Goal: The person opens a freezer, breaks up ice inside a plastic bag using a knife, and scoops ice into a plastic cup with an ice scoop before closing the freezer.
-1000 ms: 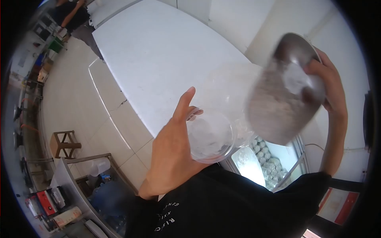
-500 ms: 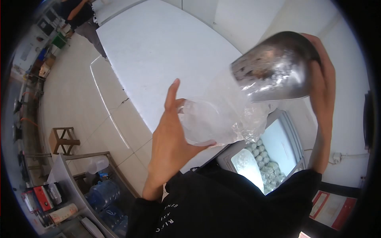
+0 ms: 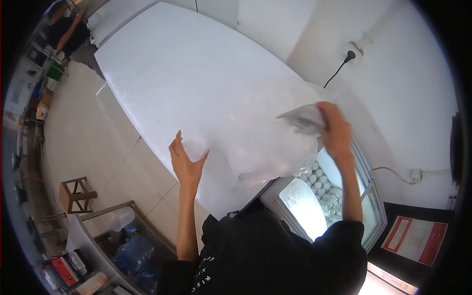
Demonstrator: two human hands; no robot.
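Note:
My left hand (image 3: 188, 164) is closed around a clear plastic cup (image 3: 195, 149) above the left edge of the white table. My right hand (image 3: 338, 132) grips a metal cup (image 3: 306, 118), blurred by motion, its mouth pointing left. The metal cup is at a big translucent plastic bag (image 3: 270, 142) that lies on the table's right part; whether it is inside the bag or only over it, I cannot tell. What either cup contains cannot be made out.
The white table (image 3: 182, 59) stretches ahead. At right stands a lit cooler (image 3: 300, 206) with several round-topped containers. A plugged-in cord (image 3: 350, 55) hangs on the wall. Left are a wooden stool (image 3: 77, 195) and blue water bottles (image 3: 132, 255). Another person (image 3: 71, 37) stands far left.
My right hand has lowered the metal cup from its raised tilt toward the plastic bag. My left hand has moved left with the clear cup, away from the metal cup. The view has shifted.

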